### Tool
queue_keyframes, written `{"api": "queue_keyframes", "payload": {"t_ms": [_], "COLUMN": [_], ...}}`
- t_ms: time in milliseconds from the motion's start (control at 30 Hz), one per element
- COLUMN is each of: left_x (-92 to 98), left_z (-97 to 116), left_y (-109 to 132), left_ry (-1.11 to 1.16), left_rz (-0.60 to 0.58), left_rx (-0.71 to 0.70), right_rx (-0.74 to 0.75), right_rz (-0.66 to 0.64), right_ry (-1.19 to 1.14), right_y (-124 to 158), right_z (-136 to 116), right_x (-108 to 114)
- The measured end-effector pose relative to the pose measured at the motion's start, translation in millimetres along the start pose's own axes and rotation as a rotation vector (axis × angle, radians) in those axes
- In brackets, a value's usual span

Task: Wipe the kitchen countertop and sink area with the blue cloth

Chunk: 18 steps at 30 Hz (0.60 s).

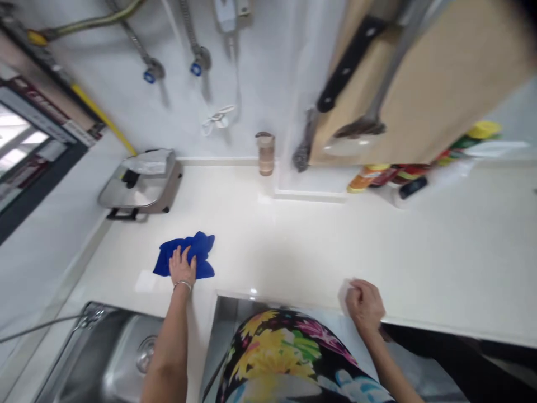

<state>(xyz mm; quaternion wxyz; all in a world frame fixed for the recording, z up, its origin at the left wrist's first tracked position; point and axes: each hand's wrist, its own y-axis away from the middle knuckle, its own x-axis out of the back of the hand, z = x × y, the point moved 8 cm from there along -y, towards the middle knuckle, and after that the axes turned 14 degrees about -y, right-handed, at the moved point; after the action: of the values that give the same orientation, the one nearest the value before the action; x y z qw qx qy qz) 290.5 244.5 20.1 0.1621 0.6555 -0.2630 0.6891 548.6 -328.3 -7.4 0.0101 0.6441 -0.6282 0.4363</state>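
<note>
My left hand (183,267) lies flat on a crumpled blue cloth (204,246), pressing it against the white countertop (268,240). Its fingers are stretched out and a little apart, and part of the cloth is hidden beneath them. At the counter's front edge, to the right, my right hand (366,302) rests curled into a loose fist. No object shows in it.
Left of me is a steel sink (104,347). An electric pan with a lid (142,187) stands in the back left corner. A brown tumbler (265,154) is by the wall. A cutting board (440,84), hanging utensils and several bottles (364,178) are on the right.
</note>
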Motion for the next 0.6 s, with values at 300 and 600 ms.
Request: {"api": "queue_keyframes", "payload": {"t_ms": [300, 600], "left_x": [4.4, 10.3], "left_z": [-81.0, -135.2], "left_y": [34.4, 37.0], "left_ry": [-0.004, -0.026], "left_rz": [0.025, 0.037], "left_rx": [0.192, 0.435], "right_rx": [-0.071, -0.196], "right_rz": [-0.006, -0.029], "right_ry": [0.026, 0.083], "right_y": [11.4, 3.8], "right_z": [16.2, 6.2], "right_x": [-2.2, 0.7]}}
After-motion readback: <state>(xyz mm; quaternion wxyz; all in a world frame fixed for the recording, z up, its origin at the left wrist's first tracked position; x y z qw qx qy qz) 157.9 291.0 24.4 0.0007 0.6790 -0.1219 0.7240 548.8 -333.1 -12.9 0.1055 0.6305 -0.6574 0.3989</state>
